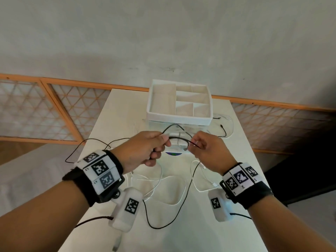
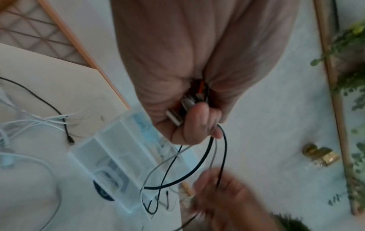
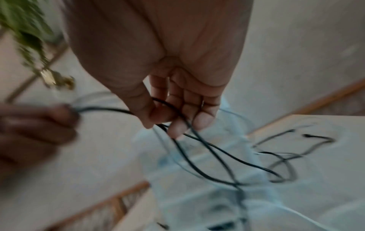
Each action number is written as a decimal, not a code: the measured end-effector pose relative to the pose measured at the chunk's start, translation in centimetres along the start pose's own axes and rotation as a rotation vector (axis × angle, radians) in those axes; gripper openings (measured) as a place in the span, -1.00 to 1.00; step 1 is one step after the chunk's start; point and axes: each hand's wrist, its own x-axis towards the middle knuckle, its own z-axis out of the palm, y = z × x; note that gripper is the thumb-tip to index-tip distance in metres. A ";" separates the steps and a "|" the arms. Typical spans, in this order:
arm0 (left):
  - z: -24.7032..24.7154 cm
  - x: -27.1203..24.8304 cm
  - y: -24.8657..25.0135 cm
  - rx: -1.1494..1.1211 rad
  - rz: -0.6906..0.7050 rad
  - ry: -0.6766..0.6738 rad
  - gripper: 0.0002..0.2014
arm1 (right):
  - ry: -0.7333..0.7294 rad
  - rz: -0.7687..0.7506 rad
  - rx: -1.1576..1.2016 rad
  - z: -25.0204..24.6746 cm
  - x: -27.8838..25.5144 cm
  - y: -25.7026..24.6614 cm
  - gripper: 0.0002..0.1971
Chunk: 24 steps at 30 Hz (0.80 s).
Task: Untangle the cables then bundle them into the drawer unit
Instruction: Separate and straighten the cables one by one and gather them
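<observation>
Both hands hover over the white table point(image 1: 236, 160), just in front of the drawer unit point(image 1: 179, 117). My left hand point(image 1: 160, 144) grips a gathered bundle of black cable point(image 1: 179, 138) with its plug ends point(image 2: 174, 116) tucked in the fist. A short span of that cable runs across to my right hand point(image 1: 195, 144), whose thumb and fingers pinch it point(image 3: 164, 115). Loops of black cable point(image 2: 209, 150) hang below the left hand point(image 2: 197, 125). More white cables point(image 1: 163, 179) and a black cable point(image 1: 163, 225) lie tangled on the table beneath my wrists.
The drawer unit has a white divided tray point(image 1: 160, 113) on top and clear drawers point(image 2: 118, 156) below. Loose black cable ends point(image 1: 222, 128) lie to its right. An orange-framed lattice panel point(image 1: 45, 110) runs behind the table. A plant point(image 2: 351, 78) stands by the wall.
</observation>
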 end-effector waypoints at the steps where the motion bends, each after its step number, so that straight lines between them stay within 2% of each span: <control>1: -0.4 -0.3 0.4 -0.036 0.027 0.011 -0.77 | 0.006 0.072 -0.110 0.2 0.2 1.8 -0.80; 4: -1.5 -0.9 1.7 -0.120 0.116 0.085 -0.74 | -0.161 0.378 -0.337 1.3 0.2 6.9 -0.78; 6: -1.9 -1.1 2.0 -0.077 0.151 0.154 -0.71 | -0.234 0.484 -0.377 1.1 0.4 7.3 -0.72; 8: -2.2 -1.0 1.6 -0.030 0.118 0.229 -0.73 | -0.168 0.384 -0.376 -1.2 2.0 4.4 -0.58; 10: -2.5 -0.6 0.8 -0.008 0.049 0.299 -0.69 | 0.022 0.237 -0.121 -4.6 3.9 0.2 -0.54; 12: -2.5 -0.3 0.0 -0.024 0.002 0.372 -0.65 | 0.245 0.065 0.228 -7.8 4.8 -3.6 -0.63; 13: -2.6 -0.3 -0.2 -0.041 -0.009 0.398 -0.64 | 0.359 -0.033 0.326 -8.6 4.8 -4.5 -0.69; 15: -2.7 -0.4 -0.3 -0.053 -0.020 0.416 -0.62 | 0.469 -0.120 0.226 -8.8 4.7 -4.2 -0.77; 16: -2.7 -0.5 -0.2 -0.050 -0.019 0.414 -0.61 | 0.428 -0.066 0.042 -8.2 4.5 -2.6 -0.77; 17: -2.9 -0.7 -0.1 -0.051 -0.014 0.410 -0.60 | 0.340 0.053 -0.164 -7.3 4.3 -0.2 -0.72; 18: -3.2 -0.9 0.0 -0.057 -0.007 0.406 -0.59 | 0.224 0.221 -0.326 -6.4 3.8 2.4 -0.64; 19: -3.5 -1.0 0.2 -0.064 0.003 0.405 -0.58 | 0.128 0.401 -0.375 -5.6 3.3 5.0 -0.56; 21: -4.1 -1.3 0.4 -0.079 0.021 0.421 -0.58 | 0.065 0.652 -0.205 -5.1 2.4 7.3 -0.52; 22: -4.4 -1.3 0.3 -0.081 0.024 0.434 -0.58 | 0.092 0.685 -0.067 -5.4 2.2 7.2 -0.51; 24: -4.6 -1.2 0.1 -0.062 0.011 0.448 -0.58 | 0.182 0.592 0.174 -6.7 2.6 5.8 -0.55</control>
